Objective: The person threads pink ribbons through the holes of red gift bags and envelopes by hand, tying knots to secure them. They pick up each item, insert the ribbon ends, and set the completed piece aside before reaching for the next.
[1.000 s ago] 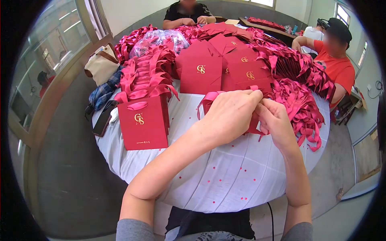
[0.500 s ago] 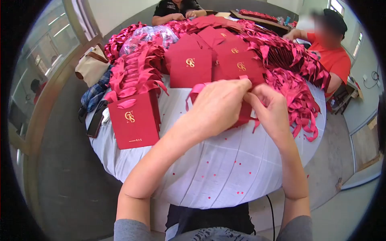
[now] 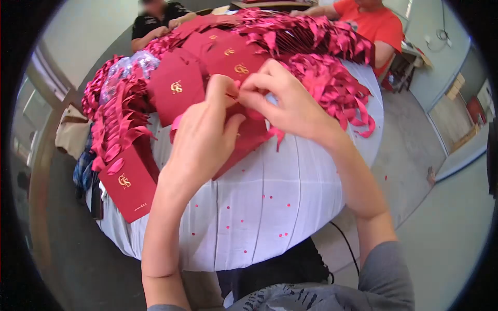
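Observation:
My left hand [image 3: 199,132] is closed, its fingertips pinched at the top edge of a red paper bag [image 3: 246,142] that leans below my hands. Close beside it, my right hand [image 3: 288,106] pinches a pink ribbon [image 3: 252,113] at the same edge. The fingertips nearly meet, and exactly how the ribbon sits between them is hidden. Past my hands lie flat red bags with gold lettering, one bag [image 3: 176,88] just beyond my left hand. A finished-looking row of ribboned bags [image 3: 127,181] stands to the left.
A white-covered round table [image 3: 280,181] carries small red dots of paper. Ribbon heaps [image 3: 327,85] lie at the right, with clear plastic wrap [image 3: 124,72] at the far left. Two people sit across the table, one in a red shirt [image 3: 376,26], one in black [image 3: 155,23].
The view has turned right, so the table and bags appear shifted left. My hands stay together at the bag's top edge; the left hand's thumb now shows apart from its fingers.

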The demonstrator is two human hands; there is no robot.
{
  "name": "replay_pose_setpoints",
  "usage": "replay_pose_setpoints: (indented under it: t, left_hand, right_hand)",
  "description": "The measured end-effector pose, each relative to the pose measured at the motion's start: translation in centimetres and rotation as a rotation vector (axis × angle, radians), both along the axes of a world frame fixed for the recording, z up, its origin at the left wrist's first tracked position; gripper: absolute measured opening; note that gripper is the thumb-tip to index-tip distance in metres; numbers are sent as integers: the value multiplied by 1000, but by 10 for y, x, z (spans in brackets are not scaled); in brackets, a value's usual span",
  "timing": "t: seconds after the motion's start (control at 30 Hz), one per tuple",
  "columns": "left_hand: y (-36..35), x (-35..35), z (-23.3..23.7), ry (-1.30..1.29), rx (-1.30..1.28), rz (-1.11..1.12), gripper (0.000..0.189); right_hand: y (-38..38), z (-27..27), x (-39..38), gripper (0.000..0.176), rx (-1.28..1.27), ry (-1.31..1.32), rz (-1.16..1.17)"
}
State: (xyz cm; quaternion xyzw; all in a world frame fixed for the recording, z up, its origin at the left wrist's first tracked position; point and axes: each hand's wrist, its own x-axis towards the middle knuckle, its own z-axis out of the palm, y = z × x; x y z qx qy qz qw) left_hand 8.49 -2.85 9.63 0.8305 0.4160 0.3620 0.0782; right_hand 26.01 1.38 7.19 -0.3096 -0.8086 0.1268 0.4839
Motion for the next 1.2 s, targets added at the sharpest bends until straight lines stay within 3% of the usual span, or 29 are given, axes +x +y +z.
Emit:
replay_pose_setpoints:
  t: [0.03, 0.13, 0.37, 0.53, 0.83, 0.93, 1.2]
  left_hand:
    - [1, 1, -2, -15, 30, -12, 35]
    - [0, 6, -3, -6, 62, 10, 34]
    - [-4, 9, -1, -3, 68, -14, 34]
    - [-7, 12, 0, 10, 32, -9, 30]
    - [0, 9, -4, -80, 89, -10, 25]
    - [-7, 9, 0, -52, 0, -48, 24]
    - [-4, 6, 2, -67, -72, -43, 16]
  right_hand:
    - [4, 6, 1, 23, -13, -3, 17]
    - [14, 37, 5, 28, -244, -441, 24]
    - [27, 75, -1, 22, -595, -572, 179]
    - [34, 80, -9, 20, -590, -710, 171]
    - [26, 44, -10, 14, -693, -238, 92]
    - [38, 44, -9, 16, -666, 150, 248]
    - [59, 40, -4, 18, -607, 341, 234]
